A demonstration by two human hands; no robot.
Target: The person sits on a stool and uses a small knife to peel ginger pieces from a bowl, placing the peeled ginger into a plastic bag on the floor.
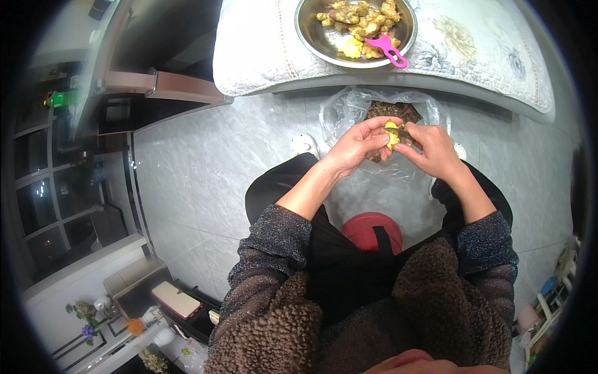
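My left hand [358, 144] is closed on a small piece of ginger [392, 138], its pale yellow flesh showing between the fingertips. In my right hand [435, 148] is a small knife [398, 133], its dark blade against the ginger. Both hands meet above a clear plastic bag [337, 111] on the floor, which holds brown scraps [398, 111]. Beyond them a steel bowl [303, 38] holds several knobs of ginger [364, 20], some brown and some peeled yellow. A pink peeler [390, 50] lies on the ginger, its handle over the bowl's near rim.
The bowl stands on a padded white floral cover [261, 43] at the far side. Below my lap is a red stool seat [372, 232]. Grey tiles [199, 168] make up the floor. A dark-topped table [180, 37] stands at far left, a white rack [551, 311] at lower right.
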